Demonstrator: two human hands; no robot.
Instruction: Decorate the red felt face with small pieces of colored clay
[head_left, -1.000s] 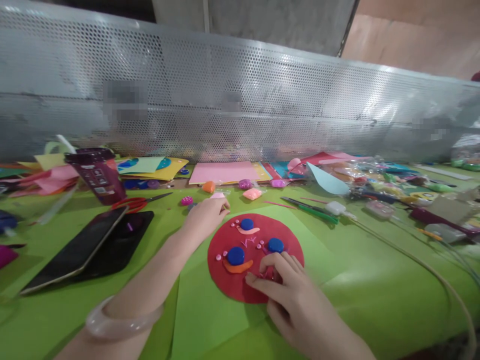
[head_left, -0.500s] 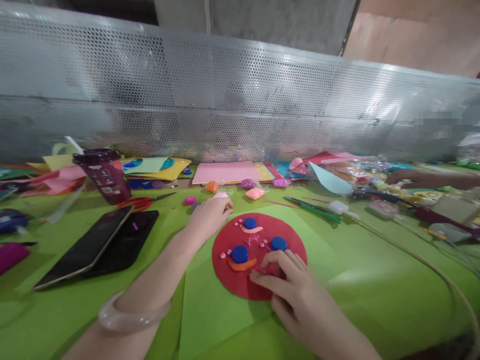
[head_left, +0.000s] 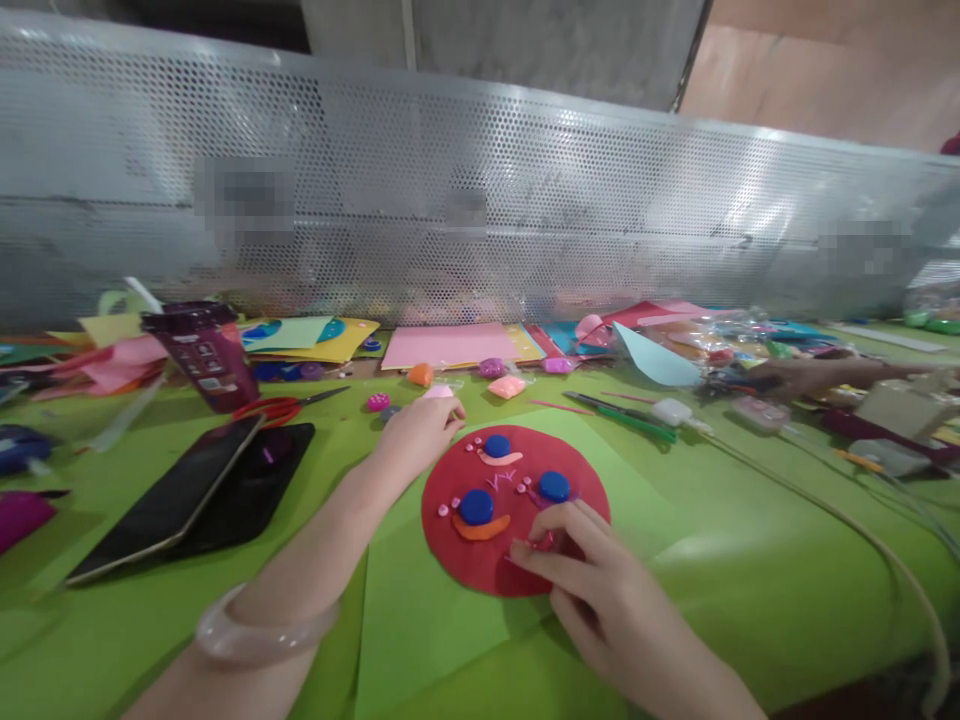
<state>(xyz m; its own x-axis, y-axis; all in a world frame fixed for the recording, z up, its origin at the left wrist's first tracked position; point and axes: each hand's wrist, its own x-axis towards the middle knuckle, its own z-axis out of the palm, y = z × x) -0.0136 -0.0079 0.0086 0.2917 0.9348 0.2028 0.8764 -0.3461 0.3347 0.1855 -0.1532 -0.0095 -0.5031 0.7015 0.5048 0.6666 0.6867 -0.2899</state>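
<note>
A red disc lies on a light green paper sheet. It bears several blue clay rounds, small pink balls, an orange clay strip, a peach strip and a pink zigzag. Over the disc's lower right, my right hand is closed in a pinch, a small bit of pink clay showing at its fingertips. My left hand rests at the disc's upper-left edge, fingers curled together; what they hold, if anything, is hidden. A bracelet circles the left wrist.
At left are a phone, a dark cup with a straw and red-handled scissors. Clay packets and coloured papers lie behind. Green scissors, a cable and another person's hand are at right.
My right fingertips have shifted slightly right relative to the disc, uncovering a little more of its surface. My left hand stays in place. The other person's hand has moved slightly.
</note>
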